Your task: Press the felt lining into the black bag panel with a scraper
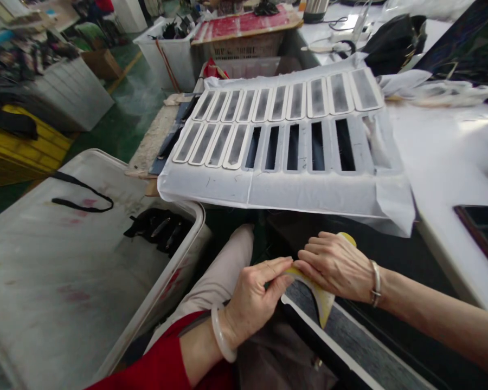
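Note:
A curled strip [326, 304], yellow and pale, bends in an arc between my two hands, low in front of my body. My left hand [255, 300], with a white bangle at the wrist, pinches its near end between thumb and fingers. Wrapped over the strip's upper part is my right hand [335, 265], fingers closed; a rounded yellow end [348, 239] shows beyond its knuckles. Below the strip lies a long dark grey panel [358, 338] with pale edges, running toward the bottom right. My fingers hide part of the strip.
Ahead, a white-covered board [284, 190] bears rows of white-rimmed dark rectangular pieces [318, 97] and several bare dark slots. A large white bin [146, 325] holding black items [158, 230] stands at left. A phone-like dark object [486, 225] lies on the white table [443, 157] at right.

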